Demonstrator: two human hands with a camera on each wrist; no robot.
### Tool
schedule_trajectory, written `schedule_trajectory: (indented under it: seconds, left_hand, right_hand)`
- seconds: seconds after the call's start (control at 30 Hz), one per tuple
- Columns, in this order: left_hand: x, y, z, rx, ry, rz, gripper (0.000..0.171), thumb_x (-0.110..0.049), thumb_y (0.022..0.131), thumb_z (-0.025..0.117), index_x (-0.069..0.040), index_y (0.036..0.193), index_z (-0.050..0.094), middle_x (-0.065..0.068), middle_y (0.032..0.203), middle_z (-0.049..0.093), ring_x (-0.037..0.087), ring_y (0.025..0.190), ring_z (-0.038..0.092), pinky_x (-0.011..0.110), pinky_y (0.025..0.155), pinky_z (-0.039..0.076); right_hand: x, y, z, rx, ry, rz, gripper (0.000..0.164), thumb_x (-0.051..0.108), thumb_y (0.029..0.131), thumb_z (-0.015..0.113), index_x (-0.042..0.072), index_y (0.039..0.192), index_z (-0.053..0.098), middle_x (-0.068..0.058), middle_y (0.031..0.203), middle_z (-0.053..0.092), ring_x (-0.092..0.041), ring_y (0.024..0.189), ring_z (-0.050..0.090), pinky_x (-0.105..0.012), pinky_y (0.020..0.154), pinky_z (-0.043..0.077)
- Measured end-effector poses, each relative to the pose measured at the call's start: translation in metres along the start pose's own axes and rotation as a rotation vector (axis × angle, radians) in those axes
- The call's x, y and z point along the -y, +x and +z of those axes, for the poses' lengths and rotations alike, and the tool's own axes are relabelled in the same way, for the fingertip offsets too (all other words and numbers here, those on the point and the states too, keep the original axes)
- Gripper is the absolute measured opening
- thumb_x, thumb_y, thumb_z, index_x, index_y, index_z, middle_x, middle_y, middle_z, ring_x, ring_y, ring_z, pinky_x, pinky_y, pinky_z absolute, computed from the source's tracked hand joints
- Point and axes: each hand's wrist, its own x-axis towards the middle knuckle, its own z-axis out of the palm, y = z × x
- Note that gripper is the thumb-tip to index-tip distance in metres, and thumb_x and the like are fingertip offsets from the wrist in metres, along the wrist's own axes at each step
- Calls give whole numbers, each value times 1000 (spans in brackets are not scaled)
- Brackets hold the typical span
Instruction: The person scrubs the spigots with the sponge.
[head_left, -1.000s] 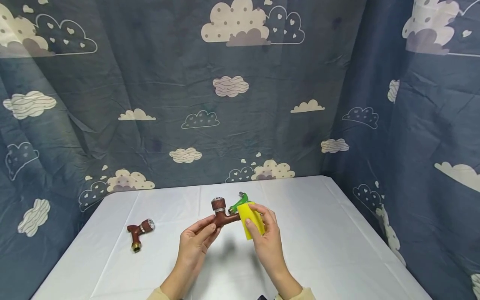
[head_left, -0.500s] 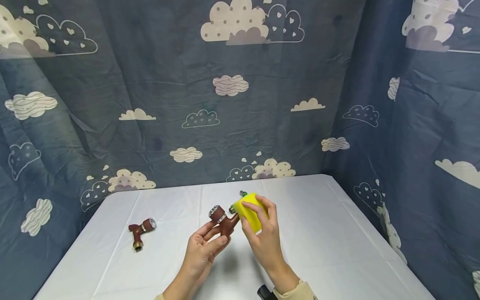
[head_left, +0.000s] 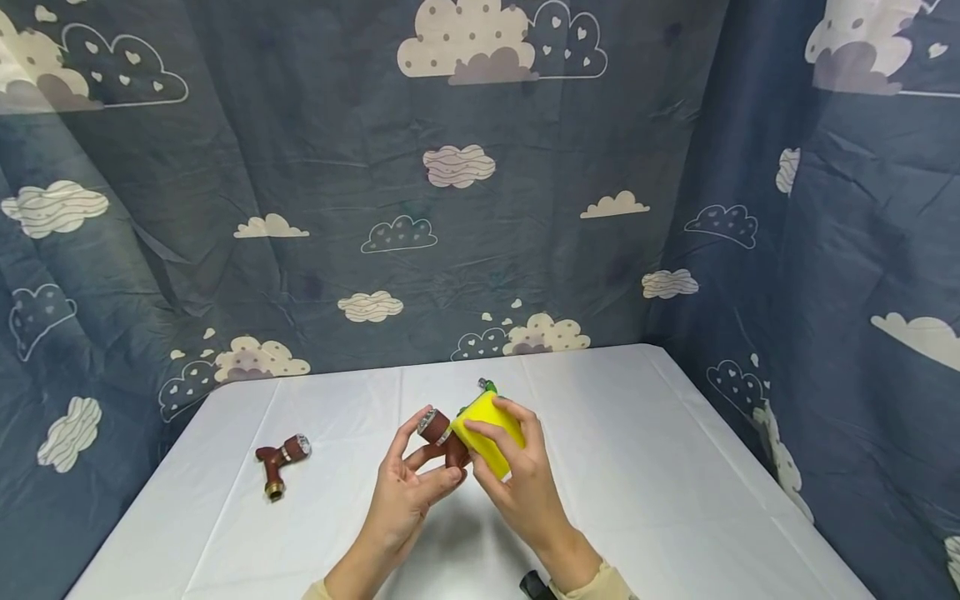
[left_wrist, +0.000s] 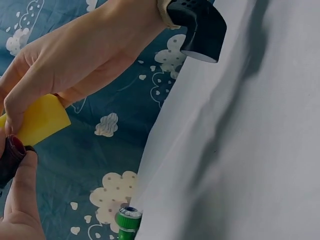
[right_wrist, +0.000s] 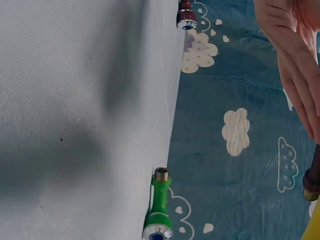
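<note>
My left hand (head_left: 402, 497) grips a brown tap (head_left: 433, 426) above the white table, its ribbed knob with a silvery end pointing up and left. In my right hand (head_left: 531, 493) is a yellow sponge (head_left: 491, 427), pinched between thumb and fingers and held against the tap. The sponge covers part of the tap in the head view. In the left wrist view the sponge (left_wrist: 47, 120) meets the tap's dark open end (left_wrist: 14, 155). The right wrist view catches the tap's brass-threaded end (right_wrist: 311, 187) beside the sponge's edge.
Behind the sponge lies a green tap (head_left: 489, 386), mostly hidden in the head view; the right wrist view shows it (right_wrist: 160, 200) on the table. A second brown tap (head_left: 276, 468) lies to the left on the white tablecloth (head_left: 675, 500). A cloud-patterned dark curtain (head_left: 525, 250) surrounds the table.
The brown tap has been tilted and turned in the left hand. The right hand has turned the sponge and shifted it left, over the tap's body. The other brown tap stays put.
</note>
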Motion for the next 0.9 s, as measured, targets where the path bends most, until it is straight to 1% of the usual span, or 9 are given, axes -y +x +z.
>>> schedule_trajectory:
  seconds: [0.1,0.2,0.27,0.33,0.47,0.53,0.73,0.83,0.9]
  left_hand:
    - [-5,0,1,-11,6,-7,76,3,99,72,-22,162,39,9,127,72,20,104,79,34,93,67]
    - [-10,0,1,-11,22,-1,56,-14,108,65,-18,159,41,6,121,76,19,100,80,34,90,68]
    - [-13,0,1,-7,44,14,49,-23,111,61,-15,156,43,5,117,78,19,97,81,34,88,68]
    - [-16,1,1,-4,75,33,44,-27,112,61,-13,151,46,5,114,80,18,96,81,35,88,68]
    - [-19,2,-1,-5,107,48,40,-24,110,63,-10,146,49,5,115,82,18,99,81,35,89,68]
    - [-20,2,-1,-14,107,44,39,-20,109,64,-10,144,49,6,117,81,19,100,81,36,89,68]
    - [-19,2,-3,-59,101,13,37,-18,107,67,-12,141,51,10,124,78,22,101,80,40,88,69]
    - [-18,5,-4,-75,106,5,38,-18,108,67,-11,141,50,11,126,77,21,100,80,39,88,69]
    - [-17,6,-4,-86,114,4,39,-19,108,67,-11,141,50,10,125,78,20,100,79,39,88,69]
  right_hand:
    - [2,0,-2,11,-17,-26,48,1,87,83,23,129,74,-17,151,49,-35,135,56,-49,101,65]
    - [3,2,-3,32,-21,-37,48,2,88,82,23,130,74,-17,151,49,-36,137,54,-49,102,64]
    - [4,3,-5,40,-26,-50,48,2,88,83,23,130,74,-17,152,50,-37,138,54,-49,102,64]
    - [5,3,-6,46,-31,-54,49,1,87,83,24,130,74,-16,152,50,-37,139,53,-49,102,64]
    - [5,2,-8,43,-44,-81,52,0,84,85,23,129,74,-17,151,51,-39,137,53,-50,99,65]
    - [5,1,-8,48,-44,-85,52,-1,84,84,23,129,74,-16,151,51,-38,137,53,-50,99,65]
    - [7,-1,-7,78,-54,-94,49,1,86,81,23,129,75,-16,151,52,-36,136,52,-49,101,65]
    - [7,-2,-7,88,-57,-116,51,2,84,82,24,129,75,-16,151,53,-35,135,53,-49,100,65]
    - [8,-3,-6,96,-53,-147,54,2,82,83,25,130,74,-15,151,52,-35,135,53,-49,99,65]
